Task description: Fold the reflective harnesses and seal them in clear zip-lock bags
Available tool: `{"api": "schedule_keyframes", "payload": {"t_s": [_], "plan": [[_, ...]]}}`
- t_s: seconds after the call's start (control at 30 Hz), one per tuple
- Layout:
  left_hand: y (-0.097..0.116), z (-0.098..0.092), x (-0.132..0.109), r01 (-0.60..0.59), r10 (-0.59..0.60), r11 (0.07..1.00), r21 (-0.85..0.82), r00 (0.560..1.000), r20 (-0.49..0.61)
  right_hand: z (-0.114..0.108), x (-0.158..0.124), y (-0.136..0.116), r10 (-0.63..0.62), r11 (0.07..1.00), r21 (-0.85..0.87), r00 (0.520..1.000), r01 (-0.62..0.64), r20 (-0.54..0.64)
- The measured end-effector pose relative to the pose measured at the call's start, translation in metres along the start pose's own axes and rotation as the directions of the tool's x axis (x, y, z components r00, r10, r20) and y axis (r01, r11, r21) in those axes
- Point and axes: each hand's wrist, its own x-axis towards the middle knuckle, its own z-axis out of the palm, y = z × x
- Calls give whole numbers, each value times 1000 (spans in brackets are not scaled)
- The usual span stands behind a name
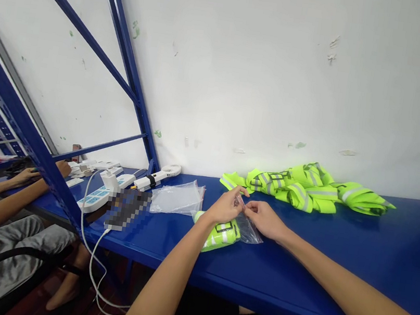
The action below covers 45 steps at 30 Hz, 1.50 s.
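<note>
Together, left hand [227, 207] and right hand [268, 221] pinch a clear bag [250, 232] between their fingers [253, 205]

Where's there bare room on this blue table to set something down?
Biggest: glossy blue tabletop between the crumpled neon-yellow striped fabric and your right forearm. Smaller: between the flat clear plastic bags and the front edge. Crowded: leftward, around the white power strip.

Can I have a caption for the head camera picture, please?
Left hand and right hand hold a clear plastic bag near a yellow-green bundle.
</note>
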Motion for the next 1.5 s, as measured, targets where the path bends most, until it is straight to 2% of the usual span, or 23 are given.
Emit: {"api": "schedule_keyframes", "payload": {"t_s": [0.1, 0.2, 0.37, 0.5, 0.63, 0.8, 0.93, 1.0, 1.1, 1.17, 1.23, 1.3, 1.37, 1.43, 1.5], "plan": [[-2, 1, 1, -2, 2, 1000, 3, 999, -32, 2, 0, -1, 14, 1000, -7, 1000, -14, -27], [-11, 4, 4, 50, -63, 994, -100, 989, -133, 3, 1, -7, 28, 999, 34, 1000, -29, 7], [-27, 7, 10, 60, -146, 961, -269, 938, -315, 3, 1, -11, -5, 1000, -7, 1000, 5, 0], [-31, 7, 14, 41, -166, 950, -310, 906, -389, -2, -5, -8, -65, 993, -95, 998, 63, -16], [-34, 6, 15, 42, -184, 946, -322, 886, -426, -9, -21, -8, -81, 983, -165, 997, 77, -16], [-31, 10, 17, 40, -170, 944, -328, 911, -376, -17, -42, -11, -30, 986, -166, 999, 36, 38], [-29, 9, 19, 12, -177, 919, -394, 906, -385, -18, -52, -18, 1, 970, -243, 1000, 6, 28], [-31, 6, 19, -33, -200, 881, -471, 878, -435, -16, -60, -22, 3, 960, -280, 1000, 5, 29], [-33, 0, 19, -143, -249, 797, -587, 807, -535, -13, -76, -26, -7, 961, -274, 998, 25, 67], [-31, -5, 19, -200, -237, 759, -620, 801, -550, -12, -83, -28, -18, 985, -168, 996, 31, 83], [-25, -13, 20, -241, -206, 748, -619, 802, -561, -9, -81, -30, 7, 997, 74, 996, -14, 89], [-18, -30, 23, -289, -186, 759, -584, 763, -619, -6, -67, -38, 75, 925, 366, 994, -101, 85], [-13, -56, 23, -327, -158, 797, -507, 697, -699, -1, -41, -51, 146, 802, 579, 988, -146, 46], [-11, -89, 21, -329, -129, 845, -422, 640, -758, 5, -7, -69, 173, 701, 708, 984, -90, -47], [-13, -124, 14, -342, -134, 873, -347, 515, -846, 12, 34, -86, 227, 594, 804, 962, -17, -148]]}}
